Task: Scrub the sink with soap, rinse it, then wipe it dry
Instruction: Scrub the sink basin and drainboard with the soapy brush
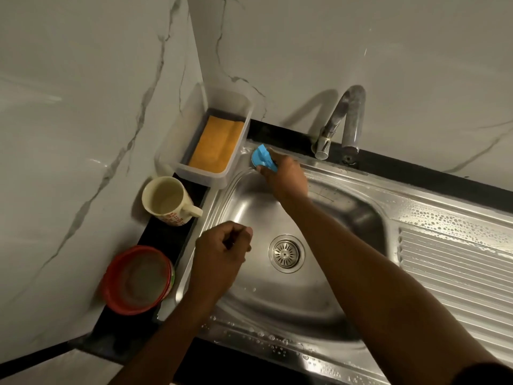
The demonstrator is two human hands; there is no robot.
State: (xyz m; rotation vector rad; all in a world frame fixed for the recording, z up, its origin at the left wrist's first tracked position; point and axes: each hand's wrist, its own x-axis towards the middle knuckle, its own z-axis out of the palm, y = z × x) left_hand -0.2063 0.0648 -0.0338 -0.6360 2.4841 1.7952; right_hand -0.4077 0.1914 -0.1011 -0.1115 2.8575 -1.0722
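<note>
Blue pad point(262, 159), cloth or sponge, looks soft, light and wet. It will likely fold and slide on steel, so keep it bunched under your fingers and press flat. Your right hand point(287, 179) grips it on the rim at the sink's point(249, 209) far left corner. Your left hand point(222, 245) is curled in a fist over the basin's left side, with nothing visible in it, well apart from the pad. Beaded droplets suggest the drainboard point(449, 273) is slippery.

Marble-look kitchen corner in dim light.
Glossy white left wall point(69, 107) and back wall point(361, 37), both grey-veined, meet at a vertical seam point(195, 51); a black desk point(119, 334) runs along their foot, and soft highlights sit on the tiles.
</note>
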